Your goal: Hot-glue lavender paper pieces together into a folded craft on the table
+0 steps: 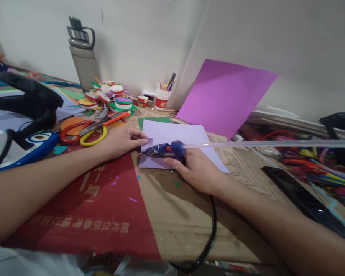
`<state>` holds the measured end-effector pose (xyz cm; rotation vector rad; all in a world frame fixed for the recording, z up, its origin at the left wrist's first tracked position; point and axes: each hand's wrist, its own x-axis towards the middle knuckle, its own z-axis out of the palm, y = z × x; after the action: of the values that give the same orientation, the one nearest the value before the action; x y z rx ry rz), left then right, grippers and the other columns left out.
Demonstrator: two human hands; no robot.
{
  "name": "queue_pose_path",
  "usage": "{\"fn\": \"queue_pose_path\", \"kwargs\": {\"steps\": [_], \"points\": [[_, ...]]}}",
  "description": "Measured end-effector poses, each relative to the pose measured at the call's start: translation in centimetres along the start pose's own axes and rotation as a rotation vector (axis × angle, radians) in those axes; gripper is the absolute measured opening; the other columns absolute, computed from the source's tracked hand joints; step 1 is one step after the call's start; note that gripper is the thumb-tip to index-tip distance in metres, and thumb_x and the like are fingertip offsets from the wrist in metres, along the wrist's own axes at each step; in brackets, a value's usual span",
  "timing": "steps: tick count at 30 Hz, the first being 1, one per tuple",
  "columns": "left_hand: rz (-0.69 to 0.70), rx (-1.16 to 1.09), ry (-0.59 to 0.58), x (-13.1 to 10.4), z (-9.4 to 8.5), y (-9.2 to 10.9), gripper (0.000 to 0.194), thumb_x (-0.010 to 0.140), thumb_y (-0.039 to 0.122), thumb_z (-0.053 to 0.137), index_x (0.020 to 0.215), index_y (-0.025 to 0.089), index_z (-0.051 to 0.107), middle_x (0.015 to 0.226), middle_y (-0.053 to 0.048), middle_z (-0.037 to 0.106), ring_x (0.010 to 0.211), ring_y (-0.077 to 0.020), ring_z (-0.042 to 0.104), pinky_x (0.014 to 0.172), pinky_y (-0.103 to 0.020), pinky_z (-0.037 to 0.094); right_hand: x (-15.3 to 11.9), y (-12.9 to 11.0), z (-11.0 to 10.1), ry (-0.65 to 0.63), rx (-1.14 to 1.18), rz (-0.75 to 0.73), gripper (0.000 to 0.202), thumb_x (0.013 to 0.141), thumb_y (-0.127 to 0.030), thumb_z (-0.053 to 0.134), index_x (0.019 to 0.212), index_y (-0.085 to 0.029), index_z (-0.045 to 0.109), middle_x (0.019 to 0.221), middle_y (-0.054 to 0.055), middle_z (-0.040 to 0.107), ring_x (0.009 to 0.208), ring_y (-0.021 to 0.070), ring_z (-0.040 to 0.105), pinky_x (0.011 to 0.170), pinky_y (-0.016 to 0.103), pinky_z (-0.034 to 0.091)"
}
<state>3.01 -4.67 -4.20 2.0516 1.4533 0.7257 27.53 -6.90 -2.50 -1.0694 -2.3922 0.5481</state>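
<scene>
My right hand [199, 166] is wrapped round a blue glue gun [163, 150], from whose back a long clear glue stick [261, 144] sticks out to the right. The gun's nozzle points left over a pale lavender sheet [178, 132] lying on the cardboard. At the sheet's left edge, my left hand [129, 138] has its fingertips pinched together on a small purple paper piece [150, 143], close to the nozzle. A green sheet [153, 120] shows from under the lavender one. The gun's black cord [213, 226] hangs below my right wrist.
Red-handled and yellow-handled scissors [93, 140] lie left of my left hand. Behind are ribbon rolls [117, 90], a grey bottle [84, 63] and a paper cup of pens [162, 99]. A magenta sheet [224, 96] leans on the wall. A black flat object [301, 195] lies right.
</scene>
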Motion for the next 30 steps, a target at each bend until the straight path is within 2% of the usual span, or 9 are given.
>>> {"fn": "queue_pose_path", "kwargs": {"steps": [11, 19, 25, 30], "points": [[-0.019, 0.024, 0.006, -0.1, -0.1, 0.5, 0.033, 0.081, 0.047, 0.057, 0.096, 0.022, 0.074, 0.088, -0.002, 0.074, 0.078, -0.0167, 0.064, 0.071, -0.026, 0.044, -0.1, -0.4, -0.1, -0.008, -0.010, -0.037, 0.026, 0.090, -0.041, 0.051, 0.098, -0.020, 0.064, 0.090, 0.007, 0.068, 0.081, 0.0210, 0.059, 0.073, 0.030, 0.040], [-0.034, 0.032, 0.010, -0.1, -0.1, 0.5, 0.036, 0.080, 0.049, 0.058, 0.096, 0.021, 0.074, 0.088, -0.001, 0.074, 0.078, -0.0163, 0.064, 0.073, -0.025, 0.045, 0.1, -0.7, 0.0, -0.045, -0.063, -0.014, 0.029, 0.092, -0.041, 0.048, 0.098, -0.017, 0.063, 0.089, 0.009, 0.068, 0.080, 0.0209, 0.059, 0.069, 0.029, 0.039], [-0.028, 0.041, 0.005, 0.0, -0.2, 0.3, 0.035, 0.081, 0.050, 0.057, 0.095, 0.022, 0.074, 0.090, 0.000, 0.074, 0.082, -0.0164, 0.064, 0.076, -0.025, 0.045, 0.0, -1.2, -0.7, -0.100, -0.128, 0.004, 0.031, 0.093, -0.040, 0.046, 0.093, -0.016, 0.066, 0.084, 0.008, 0.069, 0.076, 0.0194, 0.060, 0.068, 0.028, 0.040], [-0.020, 0.032, -0.006, 0.1, -0.2, 0.0, 0.035, 0.080, 0.050, 0.057, 0.093, 0.023, 0.074, 0.091, 0.000, 0.074, 0.081, -0.0160, 0.064, 0.075, -0.025, 0.045, -0.3, -1.1, -1.3, -0.065, -0.215, 0.033, 0.034, 0.093, -0.044, 0.045, 0.092, -0.018, 0.066, 0.084, 0.009, 0.069, 0.077, 0.0204, 0.061, 0.067, 0.028, 0.040]]}}
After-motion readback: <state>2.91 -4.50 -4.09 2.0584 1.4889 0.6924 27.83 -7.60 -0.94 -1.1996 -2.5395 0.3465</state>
